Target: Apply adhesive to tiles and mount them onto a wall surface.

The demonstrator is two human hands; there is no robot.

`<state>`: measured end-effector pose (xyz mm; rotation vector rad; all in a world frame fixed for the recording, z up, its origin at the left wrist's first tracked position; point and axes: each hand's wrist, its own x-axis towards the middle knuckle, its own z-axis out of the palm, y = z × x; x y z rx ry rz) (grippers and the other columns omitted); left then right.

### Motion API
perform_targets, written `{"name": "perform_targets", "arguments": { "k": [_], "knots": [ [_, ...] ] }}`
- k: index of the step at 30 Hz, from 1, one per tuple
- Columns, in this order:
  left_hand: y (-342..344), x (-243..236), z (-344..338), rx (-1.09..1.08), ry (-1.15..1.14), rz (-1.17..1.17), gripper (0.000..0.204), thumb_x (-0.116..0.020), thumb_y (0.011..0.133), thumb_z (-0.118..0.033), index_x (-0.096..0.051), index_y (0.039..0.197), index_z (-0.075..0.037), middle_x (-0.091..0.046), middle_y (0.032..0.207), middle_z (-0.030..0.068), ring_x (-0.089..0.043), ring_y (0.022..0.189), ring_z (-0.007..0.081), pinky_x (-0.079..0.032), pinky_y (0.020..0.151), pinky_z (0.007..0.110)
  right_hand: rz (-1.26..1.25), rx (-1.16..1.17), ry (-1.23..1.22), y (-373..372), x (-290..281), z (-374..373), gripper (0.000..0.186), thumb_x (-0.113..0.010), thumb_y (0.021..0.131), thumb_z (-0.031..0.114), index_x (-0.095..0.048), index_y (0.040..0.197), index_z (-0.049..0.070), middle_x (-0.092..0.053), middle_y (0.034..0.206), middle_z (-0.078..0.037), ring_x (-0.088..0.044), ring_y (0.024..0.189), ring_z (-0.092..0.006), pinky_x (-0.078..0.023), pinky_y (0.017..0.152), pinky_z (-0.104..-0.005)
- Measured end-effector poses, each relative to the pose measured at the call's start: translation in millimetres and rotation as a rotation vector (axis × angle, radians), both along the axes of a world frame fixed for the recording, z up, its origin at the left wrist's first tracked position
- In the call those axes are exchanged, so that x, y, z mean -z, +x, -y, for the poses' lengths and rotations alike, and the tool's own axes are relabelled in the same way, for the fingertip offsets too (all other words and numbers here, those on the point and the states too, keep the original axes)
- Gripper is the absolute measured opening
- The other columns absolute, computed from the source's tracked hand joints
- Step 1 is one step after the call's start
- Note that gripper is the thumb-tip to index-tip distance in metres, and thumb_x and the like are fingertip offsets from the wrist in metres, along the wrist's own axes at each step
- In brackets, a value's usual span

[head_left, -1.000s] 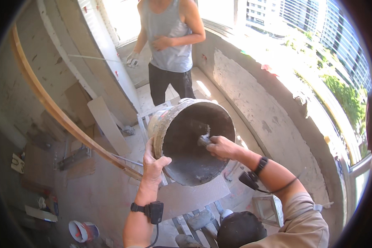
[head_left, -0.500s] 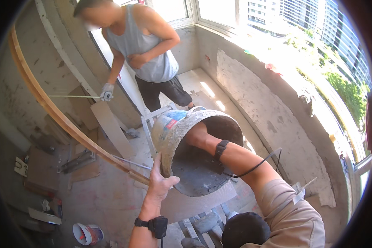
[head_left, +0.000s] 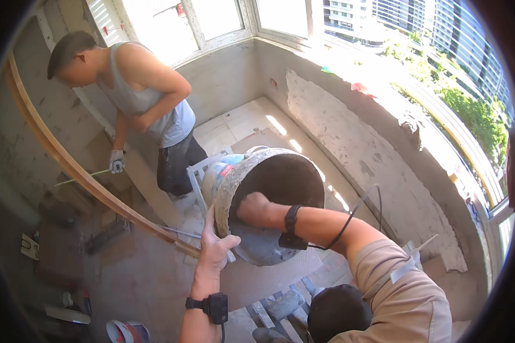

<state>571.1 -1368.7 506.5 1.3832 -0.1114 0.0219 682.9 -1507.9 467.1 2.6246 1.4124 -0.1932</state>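
Note:
A mortar-crusted bucket [head_left: 283, 177] lies tipped toward me on a pale metal stand [head_left: 195, 174]. My left hand [head_left: 217, 246] grips its near left rim, thumb at the opening. My right hand [head_left: 254, 208] is closed inside the bucket against its left inner side; whatever it holds is hidden. Below the bucket are a textured pale board [head_left: 263, 274] and a slatted metal surface [head_left: 263, 311], with a dark rounded shape [head_left: 335, 314] at the bottom.
A person [head_left: 154, 108] stoops at upper left, a gloved hand on a tape measure. A long curved-looking wooden batten [head_left: 80, 171] crosses the left. Boards [head_left: 149, 188] and a small bucket [head_left: 126, 328] lie below. A low wall [head_left: 349, 143] and windows line the right.
My right hand, earlier gripping a metal tool in the bucket, has moved deeper and leftward, then slightly down. The other person has moved left and bent over.

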Motion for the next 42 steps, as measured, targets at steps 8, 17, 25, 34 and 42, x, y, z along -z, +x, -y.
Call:
{"name": "perform_targets", "arguments": {
  "k": [8,17,25,34,42],
  "knots": [
    [2.0,-0.1,6.4,0.033,0.035,-0.058,0.097,-0.067,0.055,-0.001,-0.029,0.144,0.003,-0.046,0.133,0.0103,-0.043,0.125,0.0222,-0.035,0.104,0.031,0.606,0.092,0.697,40.3,43.6,-24.1,0.028,-0.058,0.085,0.015,-0.067,0.111,0.008,-0.067,0.111,-0.013,-0.066,0.102,-0.0267,-0.055,0.079,-0.0394],
    [-9.7,-5.6,-3.3,0.005,-0.012,-0.143,0.096,-0.065,0.052,0.002,-0.034,0.142,0.002,-0.051,0.13,0.0093,-0.048,0.121,0.0234,-0.038,0.104,0.033,-0.112,0.006,-0.161,-34.3,60.2,-7.7,0.027,-0.057,0.089,0.019,-0.07,0.112,0.013,-0.067,0.115,-0.007,-0.065,0.105,-0.0241,-0.054,0.081,-0.0373],
    [-8.7,-2.4,-1.9,0.019,-0.054,-0.092,0.094,-0.064,0.054,0.005,-0.033,0.143,0.003,-0.049,0.131,0.0102,-0.047,0.12,0.0207,-0.039,0.1,0.03,0.025,0.286,0.213,12.1,4.5,-1.4,0.019,-0.059,0.086,0.017,-0.074,0.096,0.013,-0.071,0.099,-0.007,-0.069,0.095,-0.023,-0.055,0.073,-0.0354],
    [-5.4,-4.4,-1.5,0.013,-0.079,-0.093,0.093,-0.064,0.053,0.007,-0.036,0.142,0.001,-0.053,0.127,0.0089,-0.053,0.114,0.0217,-0.046,0.094,0.031,-0.011,0.16,-0.065,-27.4,88.2,7.6,0.02,-0.058,0.086,0.016,-0.074,0.097,0.011,-0.071,0.103,-0.009,-0.068,0.097,-0.0234,-0.056,0.073,-0.037],
    [-10.1,5.4,-7.0,-0.007,-0.104,-0.12,0.095,-0.063,0.054,0.007,-0.032,0.144,0.003,-0.051,0.129,0.0093,-0.052,0.115,0.0203,-0.046,0.092,0.029,-0.143,0.441,0.097,13.7,-16.8,17.8,0.021,-0.057,0.084,0.018,-0.073,0.091,0.007,-0.07,0.101,-0.013,-0.069,0.093,-0.0243,-0.056,0.073,-0.0374]
  ]
}}
